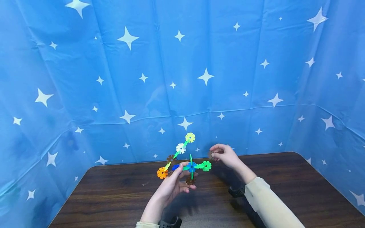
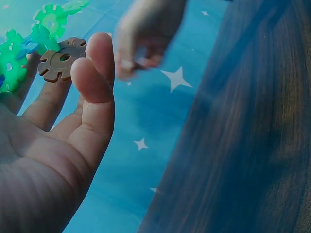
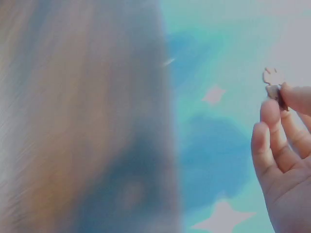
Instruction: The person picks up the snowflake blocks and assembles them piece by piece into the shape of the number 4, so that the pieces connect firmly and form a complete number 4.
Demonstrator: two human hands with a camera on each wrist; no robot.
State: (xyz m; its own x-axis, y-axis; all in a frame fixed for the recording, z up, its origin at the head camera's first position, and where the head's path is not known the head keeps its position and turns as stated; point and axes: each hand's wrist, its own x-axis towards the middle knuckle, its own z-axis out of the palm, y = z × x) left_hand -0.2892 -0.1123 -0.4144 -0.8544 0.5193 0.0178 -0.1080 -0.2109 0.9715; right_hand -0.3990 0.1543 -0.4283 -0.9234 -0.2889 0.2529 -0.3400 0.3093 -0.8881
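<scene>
My left hand (image 1: pixel 171 186) holds a branching chain of interlocking plastic discs, its thumb over a dark blue disc (image 1: pixel 175 167) and its fingers beneath. One arm of the chain climbs through an orange disc (image 1: pixel 162 173), a white disc (image 1: pixel 181 148) and a yellow disc (image 1: pixel 190 137). Around a blue hub disc (image 1: pixel 192 167) sit green pieces, with a green disc (image 1: pixel 206 166) at the right end. In the left wrist view a brown disc (image 2: pixel 59 59) hangs behind the fingertips. To the right, my right hand (image 1: pixel 226 155) pinches a small brown notched disc (image 3: pixel 275 93) between thumb and fingertips, apart from the chain.
Below the hands lies a dark wood-grain table (image 1: pixel 114 196). A blue curtain (image 1: pixel 159 57) with white stars stands behind the table and along both sides. Black wrist straps (image 1: pixel 237 191) sit near the pale sleeves (image 1: pixel 268 199).
</scene>
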